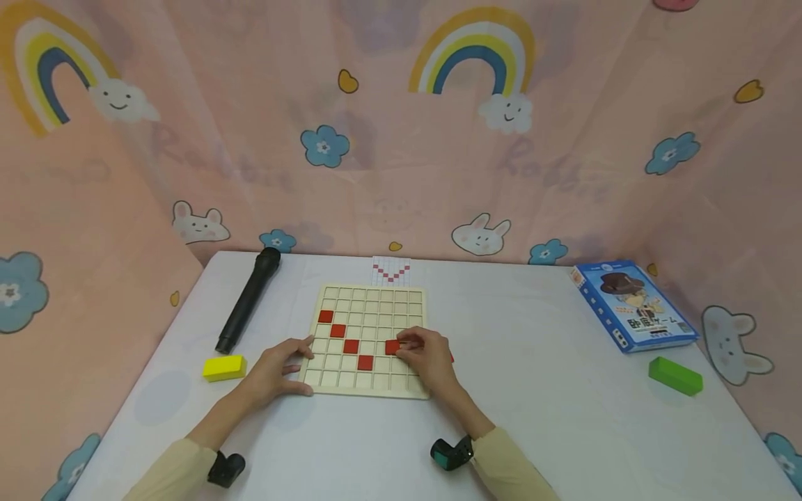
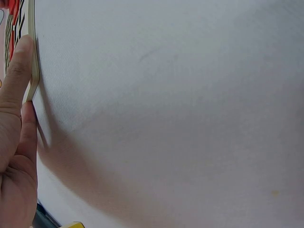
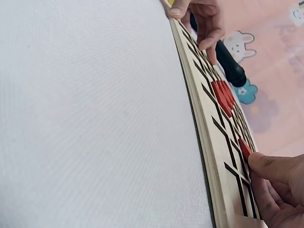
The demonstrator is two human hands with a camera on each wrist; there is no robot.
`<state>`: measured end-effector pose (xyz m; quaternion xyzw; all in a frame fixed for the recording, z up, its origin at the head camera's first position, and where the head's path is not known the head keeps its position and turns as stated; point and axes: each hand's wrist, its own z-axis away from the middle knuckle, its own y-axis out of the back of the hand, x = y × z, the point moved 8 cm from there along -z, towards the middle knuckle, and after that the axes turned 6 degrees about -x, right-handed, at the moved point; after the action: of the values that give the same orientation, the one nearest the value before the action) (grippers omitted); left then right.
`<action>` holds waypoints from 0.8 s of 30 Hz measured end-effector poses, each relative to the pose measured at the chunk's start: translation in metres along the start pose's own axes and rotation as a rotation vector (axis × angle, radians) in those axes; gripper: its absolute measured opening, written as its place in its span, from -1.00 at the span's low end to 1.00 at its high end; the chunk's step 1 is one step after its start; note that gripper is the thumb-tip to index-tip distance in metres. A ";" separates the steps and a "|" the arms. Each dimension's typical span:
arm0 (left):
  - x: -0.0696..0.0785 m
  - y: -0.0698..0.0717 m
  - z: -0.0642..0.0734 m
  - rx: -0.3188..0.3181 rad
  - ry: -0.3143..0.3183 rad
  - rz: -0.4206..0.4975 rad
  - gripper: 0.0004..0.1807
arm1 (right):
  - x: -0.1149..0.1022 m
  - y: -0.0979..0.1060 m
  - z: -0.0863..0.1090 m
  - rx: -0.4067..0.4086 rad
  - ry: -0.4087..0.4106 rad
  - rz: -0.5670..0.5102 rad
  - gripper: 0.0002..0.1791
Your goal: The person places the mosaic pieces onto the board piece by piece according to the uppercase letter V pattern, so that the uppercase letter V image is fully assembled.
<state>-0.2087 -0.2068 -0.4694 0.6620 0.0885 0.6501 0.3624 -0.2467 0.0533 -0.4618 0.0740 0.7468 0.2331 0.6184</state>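
A cream grid board (image 1: 332, 381) lies flat, with several red square tiles (image 1: 365, 362) set in a diagonal descending from upper left. My left hand (image 1: 276, 372) holds the board at its near left corner, thumb at the front edge and fingers along the left side. Over the board's right half, my right hand (image 1: 427, 355) pinches another red tile (image 1: 391, 347) between thumb and fingers. In the right wrist view the thumb presses against that tile (image 3: 244, 148), low at the grid. A sliver of red (image 1: 452, 358) shows at the right hand's outer side, mostly hidden by the hand.
Behind the board lies a small paper card (image 1: 391, 270) with a red V of squares. A black microphone (image 1: 249, 299) and a yellow block (image 1: 224, 368) lie left. At the right are a blue illustrated box (image 1: 634, 306) and a green block (image 1: 675, 376). A patterned pink cloth (image 1: 388, 188) hangs around the table.
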 end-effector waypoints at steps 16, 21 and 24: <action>-0.004 -0.003 -0.002 0.004 0.013 -0.010 -0.37 | -0.003 -0.005 -0.003 -0.035 -0.057 -0.048 -0.68; -0.003 -0.002 -0.002 0.003 0.022 -0.018 -0.38 | 0.004 0.020 0.002 -0.030 -0.125 -0.043 -0.69; -0.002 0.000 -0.001 0.005 0.017 -0.022 -0.38 | 0.011 0.040 0.007 -0.038 -0.153 -0.005 -0.66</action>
<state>-0.2100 -0.2076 -0.4710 0.6563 0.1005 0.6515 0.3671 -0.2496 0.0947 -0.4553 0.0782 0.6931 0.2393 0.6754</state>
